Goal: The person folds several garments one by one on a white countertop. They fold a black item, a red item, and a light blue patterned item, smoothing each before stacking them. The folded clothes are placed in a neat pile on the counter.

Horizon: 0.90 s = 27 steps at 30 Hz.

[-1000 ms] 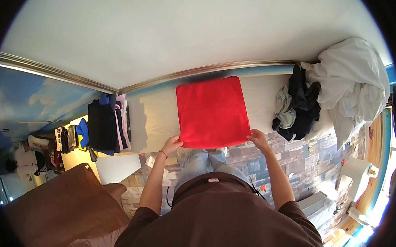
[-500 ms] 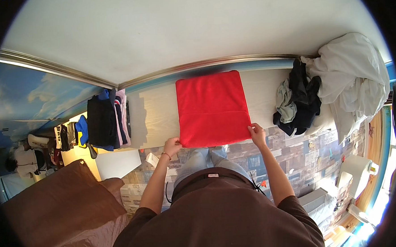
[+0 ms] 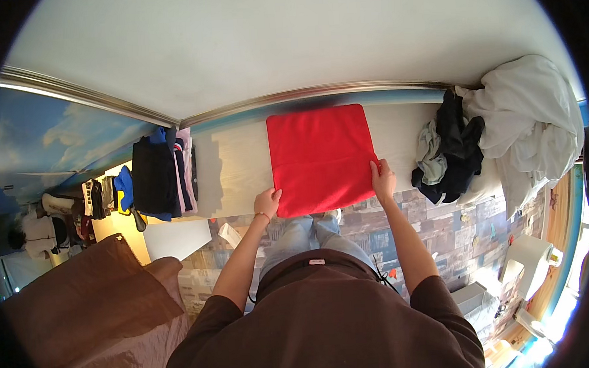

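A red cloth [image 3: 321,157], folded into a near-square with a faint crease across it, lies on the pale wooden surface [image 3: 240,161] in front of me. Its near edge reaches the front of that surface. My left hand [image 3: 267,203] is closed at the cloth's near left corner. On the cloth's right edge, a little above the near corner, my right hand [image 3: 384,180] grips with the thumb on top; the fingertips under the fabric are hidden.
Folded clothes [image 3: 157,178] stand in a stack at left. Crumpled dark clothes [image 3: 452,142] and a large white cloth [image 3: 527,105] are heaped at right. A white wall [image 3: 287,44] rises behind. Something brown-covered [image 3: 94,301] sits at lower left; a white box-shaped thing [image 3: 530,265] is at lower right.
My right hand has moved up along the cloth's right edge. My left hand has shifted slightly right and up at its corner. The near right part of the cloth now sits a bit higher.
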Each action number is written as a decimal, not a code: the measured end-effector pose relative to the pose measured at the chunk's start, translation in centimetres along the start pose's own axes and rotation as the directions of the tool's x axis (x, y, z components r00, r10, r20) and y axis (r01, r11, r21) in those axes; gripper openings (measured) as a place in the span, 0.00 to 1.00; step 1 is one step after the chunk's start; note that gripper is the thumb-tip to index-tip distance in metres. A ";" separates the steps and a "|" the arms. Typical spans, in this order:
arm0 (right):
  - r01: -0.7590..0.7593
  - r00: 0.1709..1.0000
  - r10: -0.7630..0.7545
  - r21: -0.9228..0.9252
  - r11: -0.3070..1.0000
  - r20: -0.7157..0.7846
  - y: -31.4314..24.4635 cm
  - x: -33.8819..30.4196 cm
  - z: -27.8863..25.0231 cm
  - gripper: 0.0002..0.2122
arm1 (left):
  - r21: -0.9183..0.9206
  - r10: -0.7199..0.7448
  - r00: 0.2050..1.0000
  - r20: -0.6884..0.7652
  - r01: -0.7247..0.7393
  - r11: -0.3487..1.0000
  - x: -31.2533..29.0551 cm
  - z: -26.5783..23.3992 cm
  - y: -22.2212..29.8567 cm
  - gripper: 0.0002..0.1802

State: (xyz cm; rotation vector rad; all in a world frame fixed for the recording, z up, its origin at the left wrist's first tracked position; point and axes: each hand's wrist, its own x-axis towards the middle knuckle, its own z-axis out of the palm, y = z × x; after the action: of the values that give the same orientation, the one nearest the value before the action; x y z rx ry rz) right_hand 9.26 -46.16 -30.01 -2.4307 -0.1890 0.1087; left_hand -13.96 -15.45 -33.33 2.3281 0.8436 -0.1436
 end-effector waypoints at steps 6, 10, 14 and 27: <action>-0.072 0.995 0.086 -0.225 0.972 0.055 1.6 1.5 1.4 0.17 | 0.007 -0.038 0.988 -0.152 0.039 0.999 -0.7 0.7 0.4 0.22; -0.074 0.996 0.082 -0.198 0.977 0.031 1.1 1.6 1.8 0.19 | -0.050 -0.130 0.957 -0.259 0.121 0.991 -1.5 0.8 1.9 0.22; -0.039 0.992 0.069 -0.263 0.964 0.106 1.0 2.7 1.8 0.21 | -0.028 -0.158 0.954 -0.254 0.156 0.987 -1.4 0.9 2.5 0.19; 0.273 0.961 -0.275 -0.047 0.961 -0.029 -0.2 4.1 2.1 0.16 | 0.200 0.615 0.759 -0.214 -0.583 0.788 4.3 -1.0 8.6 0.24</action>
State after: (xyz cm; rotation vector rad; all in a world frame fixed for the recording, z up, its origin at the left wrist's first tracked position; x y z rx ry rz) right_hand 13.04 -43.98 -31.63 -2.4198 -0.5139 -0.0628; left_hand -5.47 -17.61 -29.19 2.6513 0.1585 0.4227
